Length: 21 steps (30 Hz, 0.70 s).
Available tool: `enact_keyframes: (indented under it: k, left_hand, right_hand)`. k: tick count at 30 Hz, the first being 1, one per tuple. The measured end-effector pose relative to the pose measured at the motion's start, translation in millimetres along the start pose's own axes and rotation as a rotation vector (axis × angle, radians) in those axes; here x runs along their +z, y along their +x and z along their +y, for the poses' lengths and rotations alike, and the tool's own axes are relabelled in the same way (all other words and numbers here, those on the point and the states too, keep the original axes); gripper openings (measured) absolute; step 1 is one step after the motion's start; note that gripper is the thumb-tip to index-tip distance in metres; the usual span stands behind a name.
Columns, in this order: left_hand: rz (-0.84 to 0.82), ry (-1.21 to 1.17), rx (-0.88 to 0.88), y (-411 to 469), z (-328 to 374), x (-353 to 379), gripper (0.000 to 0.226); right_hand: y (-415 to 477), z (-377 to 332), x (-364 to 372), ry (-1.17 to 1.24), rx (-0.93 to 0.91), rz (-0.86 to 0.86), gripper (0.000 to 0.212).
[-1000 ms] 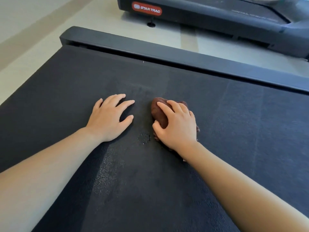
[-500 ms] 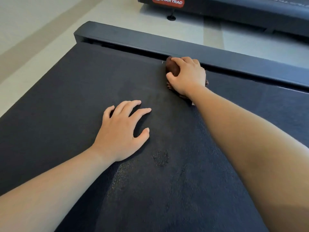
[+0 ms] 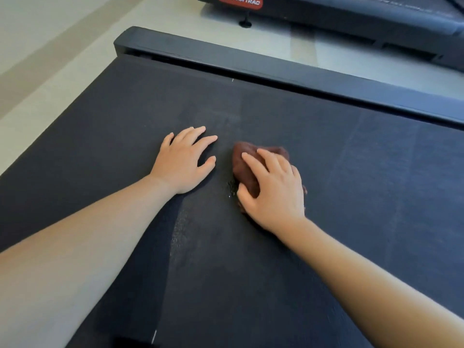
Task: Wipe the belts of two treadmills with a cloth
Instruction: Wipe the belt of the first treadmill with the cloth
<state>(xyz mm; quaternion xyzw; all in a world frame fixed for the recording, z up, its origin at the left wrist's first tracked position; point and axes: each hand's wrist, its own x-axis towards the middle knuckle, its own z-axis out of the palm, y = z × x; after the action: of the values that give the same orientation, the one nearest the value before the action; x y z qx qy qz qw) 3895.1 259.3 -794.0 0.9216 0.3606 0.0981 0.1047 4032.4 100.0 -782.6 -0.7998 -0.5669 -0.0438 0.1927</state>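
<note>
A black treadmill belt fills most of the view. My right hand presses down on a bunched dark brown cloth near the middle of the belt, fingers curled over it. My left hand lies flat on the belt just left of the cloth, fingers spread, holding nothing. A small wet patch shows on the belt between the two hands. A second treadmill with a red STAR TRAC label stands at the top of the view.
A dark side rail runs along the belt's far edge. Beyond it lies pale floor with a beige stripe, and a small black foot of the second treadmill rests on it.
My right hand has pulled the cloth back from the far rail toward the middle of the belt, beside my left hand. The left hand has stayed flat on the belt.
</note>
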Motion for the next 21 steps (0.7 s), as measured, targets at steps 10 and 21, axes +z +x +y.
enact_keyframes:
  k: [10,21]
  left_hand:
    - [-0.060,-0.011,0.060,-73,0,-15,0.050]
    - [-0.103,-0.005,0.003,-138,1,-18,0.054]
  right_hand:
    - [-72,-27,-17,-0.015,-0.066,-0.040,0.055]
    - [62,-33,26,-0.007,-0.038,-0.084,0.058]
